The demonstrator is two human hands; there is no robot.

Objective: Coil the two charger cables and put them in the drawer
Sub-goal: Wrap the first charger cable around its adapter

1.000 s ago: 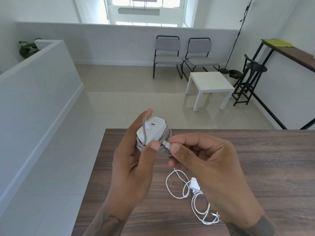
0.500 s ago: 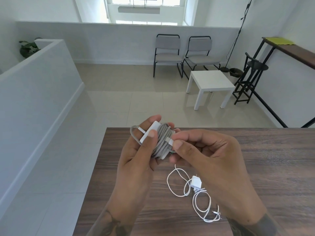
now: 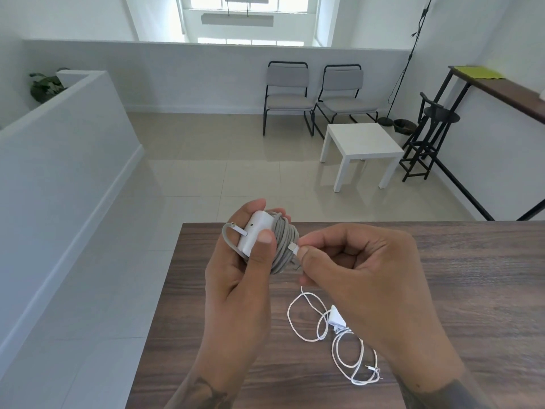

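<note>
grey braided cable (image 3: 284, 246) is wound in tight turns around a white charger brick (image 3: 256, 231), the bundle held above the far left corner of the wooden table (image 3: 442, 278). the bundle's long axis runs roughly left to right across the view, the brick's bare end pointing left, where a short loop of cable curves out and plugs back into it. the left hand (image 3: 236, 278) grips the brick, thumb pressed on its near face and fingers curled behind. the right hand (image 3: 354, 276) pinches the cable's white connector end (image 3: 292, 247) between thumb and forefinger, right against the coil's near side. on the table below the hands lies the second charger, a thin white cable (image 3: 339, 343) sprawled in loose uncoiled loops with its small white plug (image 3: 336, 318) in the middle, partly hidden by the right wrist. the table's far edge sits just under the bundle and its left edge close by the left forearm; bare tabletop stretches off to the right.
</note>
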